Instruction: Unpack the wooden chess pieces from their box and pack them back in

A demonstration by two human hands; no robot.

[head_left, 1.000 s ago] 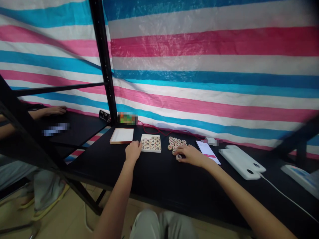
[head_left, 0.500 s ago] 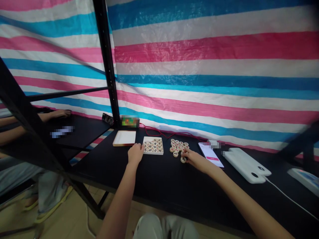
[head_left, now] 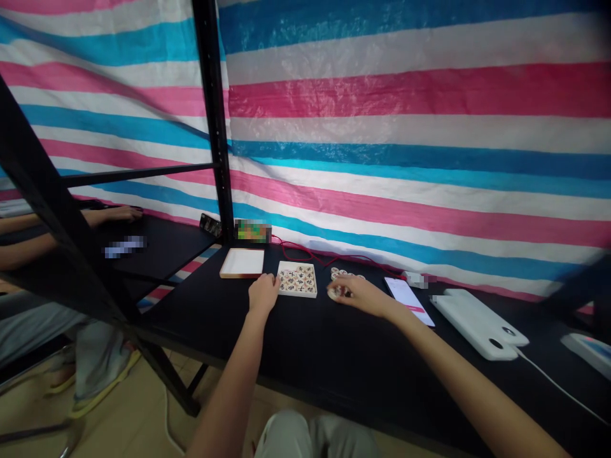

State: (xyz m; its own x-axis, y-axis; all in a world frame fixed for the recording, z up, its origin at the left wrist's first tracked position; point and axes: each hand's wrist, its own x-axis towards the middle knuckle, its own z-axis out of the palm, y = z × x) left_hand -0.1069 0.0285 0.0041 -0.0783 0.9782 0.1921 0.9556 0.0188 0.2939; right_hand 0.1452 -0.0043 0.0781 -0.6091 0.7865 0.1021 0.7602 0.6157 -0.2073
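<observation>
On the black table, a shallow white box [head_left: 301,294] holds several round, pale pieces with dark characters. My left hand [head_left: 264,294] is closed at the left edge of this box, its fingertips against the rim. To the right of the box, my right hand [head_left: 361,295] reaches over a group of loose round pieces [head_left: 335,272] and hides many of them. Its thumb and fingers close on a round piece [head_left: 337,293] at the near left side of the group. The box lid [head_left: 242,262], white inside with a tan rim, lies left of the box.
A phone [head_left: 409,300] and a white two-lobed device [head_left: 477,323] with a cable lie to the right. Behind the box are a red cable and a small screen [head_left: 252,231]. Another person's hand [head_left: 123,214] rests on the left table beyond a black post.
My right hand has moved left, from the near right side of the loose pieces to their left side. My left hand stays at the box. The view has shifted slightly.
</observation>
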